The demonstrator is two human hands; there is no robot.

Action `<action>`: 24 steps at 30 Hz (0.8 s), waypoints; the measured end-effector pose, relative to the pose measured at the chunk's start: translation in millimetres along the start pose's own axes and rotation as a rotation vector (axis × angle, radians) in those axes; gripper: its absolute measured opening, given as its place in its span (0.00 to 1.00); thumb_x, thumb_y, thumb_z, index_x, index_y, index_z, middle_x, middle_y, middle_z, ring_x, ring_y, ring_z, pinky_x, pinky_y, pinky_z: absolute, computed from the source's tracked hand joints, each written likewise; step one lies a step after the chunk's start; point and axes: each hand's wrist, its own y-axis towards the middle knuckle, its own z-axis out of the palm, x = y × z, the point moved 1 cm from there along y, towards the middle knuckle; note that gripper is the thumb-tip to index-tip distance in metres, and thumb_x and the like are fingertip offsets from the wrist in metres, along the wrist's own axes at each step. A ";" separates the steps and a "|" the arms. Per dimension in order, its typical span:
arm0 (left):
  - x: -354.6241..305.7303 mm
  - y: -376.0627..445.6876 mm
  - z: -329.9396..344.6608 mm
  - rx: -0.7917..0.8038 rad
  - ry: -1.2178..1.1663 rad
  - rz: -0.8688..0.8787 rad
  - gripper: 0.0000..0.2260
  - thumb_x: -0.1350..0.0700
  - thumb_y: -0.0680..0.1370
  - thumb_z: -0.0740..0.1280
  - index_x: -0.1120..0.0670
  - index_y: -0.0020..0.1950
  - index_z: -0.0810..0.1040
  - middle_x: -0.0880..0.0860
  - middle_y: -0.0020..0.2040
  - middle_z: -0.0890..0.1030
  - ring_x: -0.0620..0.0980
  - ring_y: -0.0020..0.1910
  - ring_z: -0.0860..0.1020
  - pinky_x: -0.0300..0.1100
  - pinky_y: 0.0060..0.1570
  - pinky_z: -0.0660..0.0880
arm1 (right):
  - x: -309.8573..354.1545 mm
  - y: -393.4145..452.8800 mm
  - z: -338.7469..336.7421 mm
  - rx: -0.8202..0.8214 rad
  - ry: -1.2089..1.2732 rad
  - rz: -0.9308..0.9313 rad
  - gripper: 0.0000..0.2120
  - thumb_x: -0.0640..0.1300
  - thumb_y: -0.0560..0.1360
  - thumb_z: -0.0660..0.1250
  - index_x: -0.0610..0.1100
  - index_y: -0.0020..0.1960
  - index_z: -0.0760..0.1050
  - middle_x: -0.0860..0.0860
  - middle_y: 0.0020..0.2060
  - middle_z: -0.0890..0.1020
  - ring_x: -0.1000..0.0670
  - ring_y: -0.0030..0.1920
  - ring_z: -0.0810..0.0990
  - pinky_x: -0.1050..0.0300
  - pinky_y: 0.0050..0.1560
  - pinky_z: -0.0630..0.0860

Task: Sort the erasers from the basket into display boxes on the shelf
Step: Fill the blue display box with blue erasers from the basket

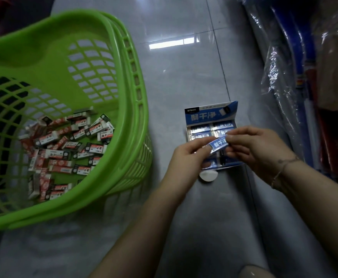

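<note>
A green plastic basket (132, 109) stands on the floor at the left, with several red, white and black wrapped erasers (63, 145) piled in its bottom. To its right, a blue display box (210, 115) lies on the tiles with its lid flap up and blue-wrapped erasers in rows inside. Just above the box, my left hand (186, 157) and my right hand (258, 149) pinch the two ends of one blue-wrapped eraser (219, 145). My hands hide the near half of the box.
Grey glossy floor tiles (184, 77) run between the basket and the right side. Along the right edge stand blue shelf posts and goods wrapped in clear plastic (284, 81). A small white round piece (208, 175) lies on the floor by the box's near edge.
</note>
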 end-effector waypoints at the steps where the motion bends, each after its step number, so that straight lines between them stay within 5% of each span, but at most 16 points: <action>1: 1.8 -0.3 -2.1 -0.035 0.202 0.064 0.09 0.60 0.78 0.65 0.50 0.54 0.82 0.52 0.48 0.83 0.47 0.46 0.81 0.41 0.48 0.78 | -3.8 2.0 -0.9 -0.011 -0.037 0.001 0.05 0.31 0.73 0.66 0.39 0.41 0.74 0.42 0.33 0.81 0.52 0.26 0.80 0.64 0.30 0.80; 4: 6.6 1.2 -10.8 -0.181 0.847 0.252 0.10 0.54 0.76 0.69 0.48 0.56 0.81 0.47 0.49 0.76 0.46 0.50 0.76 0.41 0.53 0.74 | -18.4 8.8 -2.1 -0.076 -0.217 -0.026 0.08 0.29 0.72 0.67 0.39 0.38 0.73 0.42 0.32 0.79 0.49 0.25 0.80 0.58 0.32 0.82; 6: 10.5 2.6 -17.5 -0.217 1.027 0.286 0.13 0.52 0.74 0.69 0.47 0.59 0.79 0.46 0.49 0.70 0.48 0.51 0.74 0.44 0.53 0.73 | -28.5 15.1 -4.8 -0.131 -0.390 -0.073 0.10 0.29 0.70 0.68 0.41 0.36 0.73 0.43 0.31 0.79 0.44 0.30 0.82 0.48 0.40 0.82; 9: 19.4 5.6 -24.1 -0.170 0.986 0.182 0.18 0.51 0.74 0.69 0.45 0.64 0.75 0.47 0.49 0.68 0.50 0.49 0.76 0.47 0.54 0.75 | -35.7 21.0 -5.3 -0.156 -0.615 -0.163 0.10 0.33 0.68 0.71 0.45 0.33 0.74 0.44 0.32 0.81 0.42 0.36 0.82 0.42 0.46 0.80; 14: 25.0 5.8 -23.9 -0.143 0.922 0.160 0.19 0.53 0.74 0.69 0.46 0.65 0.75 0.48 0.49 0.72 0.50 0.48 0.77 0.46 0.53 0.75 | -42.1 24.5 3.8 -0.150 -0.959 -0.239 0.09 0.43 0.67 0.74 0.47 0.33 0.75 0.52 0.32 0.79 0.53 0.35 0.77 0.62 0.34 0.71; 18: 23.2 4.7 -24.4 -0.125 0.946 0.148 0.18 0.53 0.75 0.67 0.46 0.65 0.74 0.48 0.50 0.71 0.48 0.48 0.76 0.46 0.54 0.75 | -45.8 20.2 14.6 -0.141 -1.193 -0.293 0.04 0.47 0.71 0.67 0.48 0.39 0.76 0.50 0.38 0.79 0.47 0.41 0.77 0.57 0.40 0.73; 22: 15.6 5.8 -13.1 -0.216 1.192 0.349 0.14 0.53 0.74 0.67 0.51 0.59 0.76 0.51 0.51 0.70 0.52 0.51 0.72 0.47 0.49 0.73 | -25.1 27.7 7.5 -0.091 -1.218 -0.446 0.03 0.46 0.72 0.66 0.49 0.41 0.75 0.46 0.39 0.81 0.44 0.39 0.76 0.57 0.39 0.71; 24: 11.7 12.7 -3.4 -0.173 1.308 0.467 0.20 0.51 0.72 0.68 0.53 0.63 0.73 0.53 0.59 0.71 0.54 0.57 0.71 0.47 0.54 0.69 | -13.1 35.2 -0.4 -0.102 -1.255 -0.530 0.09 0.45 0.72 0.65 0.48 0.52 0.75 0.44 0.46 0.81 0.40 0.47 0.78 0.53 0.44 0.74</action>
